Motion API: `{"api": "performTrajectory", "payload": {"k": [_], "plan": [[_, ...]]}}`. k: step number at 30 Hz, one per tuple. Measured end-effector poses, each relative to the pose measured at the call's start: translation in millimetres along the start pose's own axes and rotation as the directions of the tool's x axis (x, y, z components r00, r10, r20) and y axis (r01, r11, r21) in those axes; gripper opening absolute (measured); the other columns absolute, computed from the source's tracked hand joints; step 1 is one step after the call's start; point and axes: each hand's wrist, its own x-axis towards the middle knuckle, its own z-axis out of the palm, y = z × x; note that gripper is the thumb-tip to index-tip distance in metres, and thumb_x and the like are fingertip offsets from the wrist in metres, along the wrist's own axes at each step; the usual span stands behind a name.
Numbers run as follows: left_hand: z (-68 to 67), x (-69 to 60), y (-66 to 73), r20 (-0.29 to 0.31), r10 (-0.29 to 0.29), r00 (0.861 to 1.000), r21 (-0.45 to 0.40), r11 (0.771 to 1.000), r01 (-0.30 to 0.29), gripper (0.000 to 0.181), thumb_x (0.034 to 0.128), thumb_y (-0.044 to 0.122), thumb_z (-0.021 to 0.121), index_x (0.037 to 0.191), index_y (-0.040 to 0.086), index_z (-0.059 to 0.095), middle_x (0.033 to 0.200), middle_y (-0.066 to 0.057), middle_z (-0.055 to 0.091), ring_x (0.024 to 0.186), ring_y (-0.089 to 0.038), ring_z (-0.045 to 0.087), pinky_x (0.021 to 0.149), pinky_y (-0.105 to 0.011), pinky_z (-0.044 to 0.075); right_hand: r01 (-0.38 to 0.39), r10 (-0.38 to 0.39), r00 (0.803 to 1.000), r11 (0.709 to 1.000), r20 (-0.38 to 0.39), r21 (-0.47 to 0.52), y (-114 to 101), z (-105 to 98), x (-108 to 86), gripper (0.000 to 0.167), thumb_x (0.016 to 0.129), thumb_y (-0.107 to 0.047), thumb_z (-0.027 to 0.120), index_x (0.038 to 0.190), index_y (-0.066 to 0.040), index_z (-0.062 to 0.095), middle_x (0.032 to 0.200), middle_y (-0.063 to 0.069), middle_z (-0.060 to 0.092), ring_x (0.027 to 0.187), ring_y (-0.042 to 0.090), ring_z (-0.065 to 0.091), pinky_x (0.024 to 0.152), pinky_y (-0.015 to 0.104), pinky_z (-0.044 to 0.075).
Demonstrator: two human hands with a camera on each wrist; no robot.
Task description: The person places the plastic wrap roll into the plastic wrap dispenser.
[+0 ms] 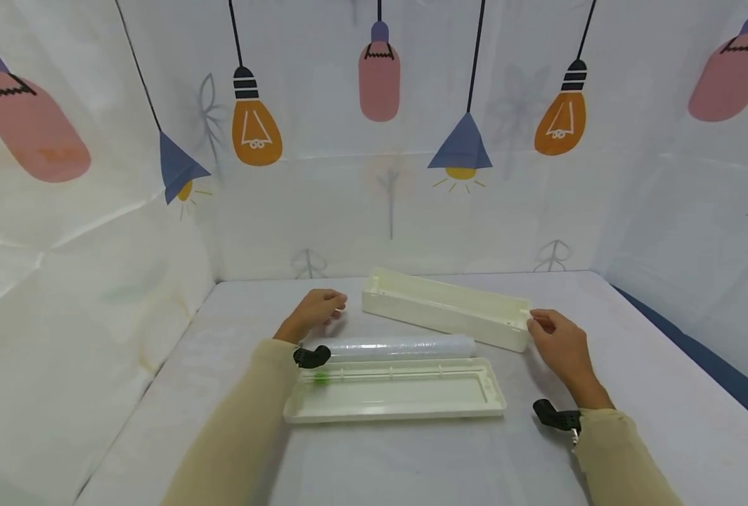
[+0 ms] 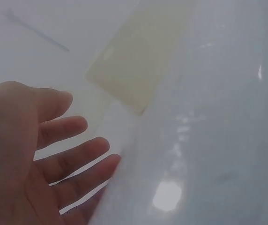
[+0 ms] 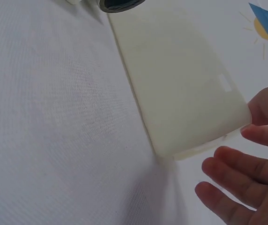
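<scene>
Sleeves (image 1: 237, 429) are lying nearest, the box (image 1: 443, 320) sitting between the loose-fingered left hand (image 1: 316, 310) and the right hand (image 1: 560, 344) pinching its end, a sound hold for something probably light, stiff and slick.

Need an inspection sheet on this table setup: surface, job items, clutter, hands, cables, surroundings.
Surface: table with white covering.
Job items: open-topped cream box, angled at the back; shiny whitish roll in front of it; shallow cream tray nearest, green spot inside.
Clutter: nothing seen.
Left hand: holds nothing, fingers loose, left of the box; contact with roll unclear.
Right hand: thumb and finger at the box's right end; grip can't be confirmed.
Cables: nothing seen.
Surroundings: white sheeting at back and sides with printed lamps; blue strip past the table's right edge.
</scene>
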Motion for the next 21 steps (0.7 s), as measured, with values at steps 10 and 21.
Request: {"api": "performTrajectory", "payload": {"k": [10, 21], "plan": [[17.0, 13.6, 10.0, -0.09, -0.04, 0.995, -0.151, 0.988, 0.026, 0.04, 0.1035, 0.028, 0.056, 0.132, 0.0, 0.061, 0.127, -0.021, 0.062, 0.106, -0.031, 0.065, 0.09, -0.038, 0.055, -0.08, 0.078, 0.995, 0.997, 0.067, 0.024, -1, -2, 3.7, 0.046, 0.104, -0.03, 0.05, 0.137, 0.002, 0.054, 0.134, 0.03, 0.056, 0.122, 0.048, 0.053, 0.093, 0.058, 0.049], [33.3, 22.8, 13.8, -0.077, -0.088, 0.993, -0.269, 0.961, 0.064, 0.041, 0.1031, 0.025, 0.057, 0.136, 0.0, 0.057, 0.127, -0.019, 0.062, 0.111, -0.031, 0.064, 0.091, -0.037, 0.055, -0.095, 0.088, 0.985, 0.995, 0.146, 0.041, -3, -5, 3.3, 0.052, 0.106, -0.033, 0.047, 0.145, 0.001, 0.045, 0.137, 0.033, 0.053, 0.108, 0.041, 0.064, 0.083, 0.047, 0.057]]}}
